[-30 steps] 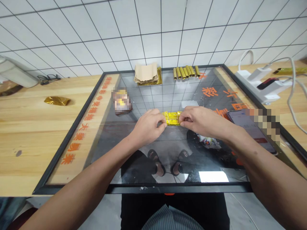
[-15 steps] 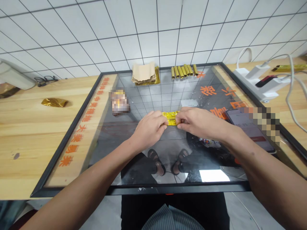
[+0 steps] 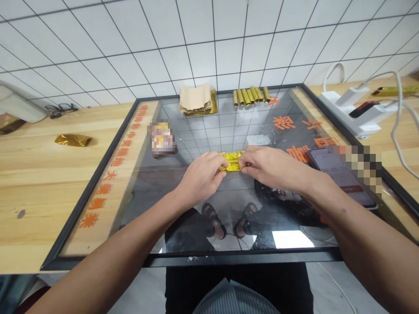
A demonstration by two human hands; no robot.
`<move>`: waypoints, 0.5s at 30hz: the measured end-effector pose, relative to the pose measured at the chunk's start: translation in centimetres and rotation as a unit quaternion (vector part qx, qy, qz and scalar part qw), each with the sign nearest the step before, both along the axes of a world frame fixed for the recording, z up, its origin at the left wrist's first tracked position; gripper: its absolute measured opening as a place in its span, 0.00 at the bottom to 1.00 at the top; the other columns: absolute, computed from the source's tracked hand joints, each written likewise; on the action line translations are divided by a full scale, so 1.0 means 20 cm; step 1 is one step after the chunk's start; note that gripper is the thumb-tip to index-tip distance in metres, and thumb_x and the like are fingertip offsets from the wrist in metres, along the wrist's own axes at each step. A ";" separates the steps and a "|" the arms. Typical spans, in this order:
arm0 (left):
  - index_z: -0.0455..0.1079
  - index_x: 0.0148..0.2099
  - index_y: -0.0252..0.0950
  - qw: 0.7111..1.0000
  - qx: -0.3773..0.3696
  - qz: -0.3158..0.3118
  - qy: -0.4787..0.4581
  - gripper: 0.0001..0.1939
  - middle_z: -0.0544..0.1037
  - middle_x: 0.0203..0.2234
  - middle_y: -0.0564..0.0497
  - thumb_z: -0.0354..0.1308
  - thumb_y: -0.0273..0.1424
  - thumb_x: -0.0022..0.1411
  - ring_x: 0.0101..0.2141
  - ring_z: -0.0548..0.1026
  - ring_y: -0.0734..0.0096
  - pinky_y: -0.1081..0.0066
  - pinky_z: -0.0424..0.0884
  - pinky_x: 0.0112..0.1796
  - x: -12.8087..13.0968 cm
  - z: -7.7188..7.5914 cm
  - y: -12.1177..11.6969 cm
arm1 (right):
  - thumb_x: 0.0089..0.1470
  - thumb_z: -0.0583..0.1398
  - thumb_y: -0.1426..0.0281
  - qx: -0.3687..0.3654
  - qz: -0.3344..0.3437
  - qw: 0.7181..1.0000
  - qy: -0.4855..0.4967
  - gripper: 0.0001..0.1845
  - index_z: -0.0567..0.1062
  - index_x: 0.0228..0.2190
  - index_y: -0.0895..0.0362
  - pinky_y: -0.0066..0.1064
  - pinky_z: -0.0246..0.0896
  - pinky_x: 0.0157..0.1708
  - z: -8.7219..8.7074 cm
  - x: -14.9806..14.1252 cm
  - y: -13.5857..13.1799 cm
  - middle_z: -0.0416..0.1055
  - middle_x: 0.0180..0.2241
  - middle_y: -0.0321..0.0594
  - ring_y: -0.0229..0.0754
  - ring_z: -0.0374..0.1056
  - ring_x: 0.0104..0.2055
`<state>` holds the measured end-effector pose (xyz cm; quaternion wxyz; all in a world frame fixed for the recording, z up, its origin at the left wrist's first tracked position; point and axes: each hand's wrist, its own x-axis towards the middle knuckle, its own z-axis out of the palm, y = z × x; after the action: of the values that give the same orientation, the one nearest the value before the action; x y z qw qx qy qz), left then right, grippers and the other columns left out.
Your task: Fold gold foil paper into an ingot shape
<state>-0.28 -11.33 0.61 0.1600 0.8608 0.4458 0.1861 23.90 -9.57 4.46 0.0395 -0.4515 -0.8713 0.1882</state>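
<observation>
A shiny gold foil paper sheet [image 3: 233, 161] lies between my hands on the glass panel [image 3: 183, 187], with a crease or gap running along its length. My left hand [image 3: 207, 171] pinches its left end, fingers curled. At the right end my right hand [image 3: 262, 163] pinches it the same way. Fingertips hide both ends of the foil. Beyond my hands, near the wall, several rolled gold tubes [image 3: 248, 97] lie side by side. Left of them is a stack of tan paper sheets [image 3: 195, 100] with gold foil along its edge.
The glass has a black frame [image 3: 94, 185]. At right are a phone [image 3: 342, 176] and a white power strip [image 3: 347, 114] with cables. A crumpled gold foil piece [image 3: 72, 140] lies on the wooden table [image 3: 29, 174]. A blurred-out packet [image 3: 163, 138] rests on the glass at left.
My left hand has shifted very slightly left along the foil. Both hands keep their pinch, and the other things stay where they were.
</observation>
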 end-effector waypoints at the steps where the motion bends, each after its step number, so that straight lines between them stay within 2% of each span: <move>1: 0.72 0.44 0.39 1.000 -0.001 0.001 0.004 0.05 0.76 0.40 0.49 0.58 0.24 0.70 0.44 0.72 0.58 0.60 0.68 0.45 0.00 0.00 0.00 | 0.66 0.58 0.71 0.000 0.000 1.000 0.001 0.07 0.74 0.34 0.53 0.35 0.53 0.36 0.00 0.00 0.00 0.74 0.39 0.40 0.43 0.69 0.38; 10: 0.74 0.41 0.39 0.999 0.017 -0.014 0.037 0.11 0.74 0.37 0.48 0.51 0.27 0.76 0.41 0.71 0.59 0.61 0.67 0.43 0.00 -0.01 0.01 | 0.67 0.57 0.72 -0.004 0.002 1.000 -0.006 0.08 0.73 0.34 0.54 0.35 0.54 0.36 0.01 -0.01 -0.01 0.74 0.40 0.41 0.44 0.69 0.39; 15: 0.72 0.42 0.38 1.000 0.016 -0.009 0.023 0.08 0.75 0.38 0.49 0.53 0.26 0.73 0.42 0.71 0.60 0.60 0.67 0.44 0.00 -0.01 -0.01 | 0.67 0.57 0.72 -0.009 -0.002 1.000 -0.005 0.08 0.73 0.33 0.54 0.36 0.54 0.37 0.02 -0.01 -0.01 0.74 0.40 0.41 0.44 0.69 0.39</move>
<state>-0.26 -11.43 0.42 0.1379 0.8713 0.4386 0.1716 23.70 -9.75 4.78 0.0312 -0.4549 -0.8688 0.1933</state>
